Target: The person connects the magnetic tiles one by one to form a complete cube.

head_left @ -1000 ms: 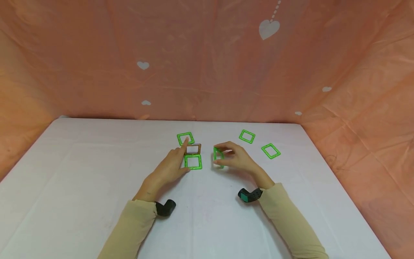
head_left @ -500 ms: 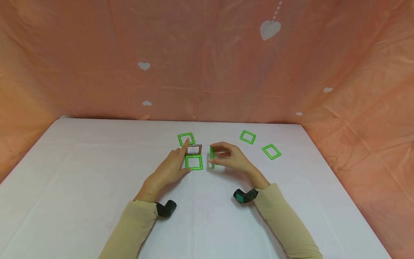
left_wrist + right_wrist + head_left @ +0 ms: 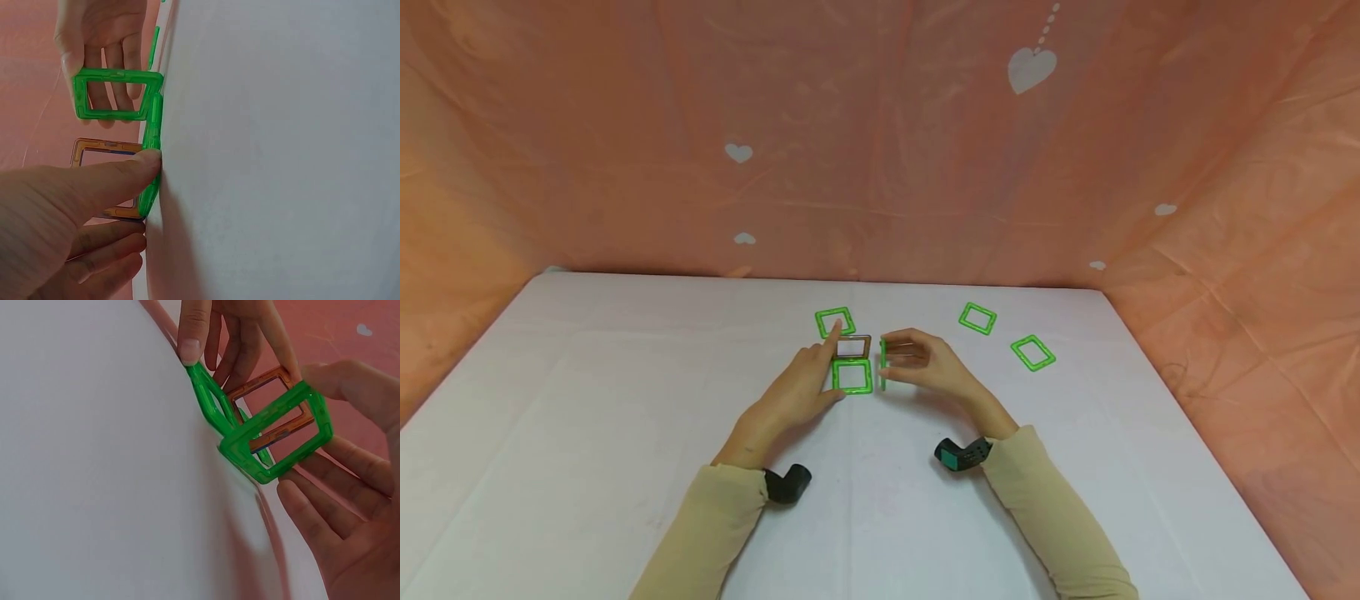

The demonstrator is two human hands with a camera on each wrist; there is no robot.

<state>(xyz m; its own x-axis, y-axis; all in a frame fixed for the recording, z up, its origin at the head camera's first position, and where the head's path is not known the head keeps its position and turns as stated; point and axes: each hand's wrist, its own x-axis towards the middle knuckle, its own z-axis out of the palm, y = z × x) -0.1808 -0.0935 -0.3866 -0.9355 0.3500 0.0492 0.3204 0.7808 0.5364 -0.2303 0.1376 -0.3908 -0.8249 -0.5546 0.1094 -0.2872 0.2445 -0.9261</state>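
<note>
Count: five green square tiles, one orange tile. Right hand (image 3: 925,367) pinches one green tile (image 3: 882,364) upright, just beside the flat green tile (image 3: 852,377) near the tabletop's (image 3: 587,400) far edge. Left hand (image 3: 797,387), fingers straight, presses that flat tile; orange tile (image 3: 853,345) adjoins.

A makeshift recording booth rather than a lived-in room: a white desk (image 3: 587,433) is enclosed on the left, right and far sides by a peach plastic sheet (image 3: 880,142) printed with white hearts (image 3: 1032,68).
</note>
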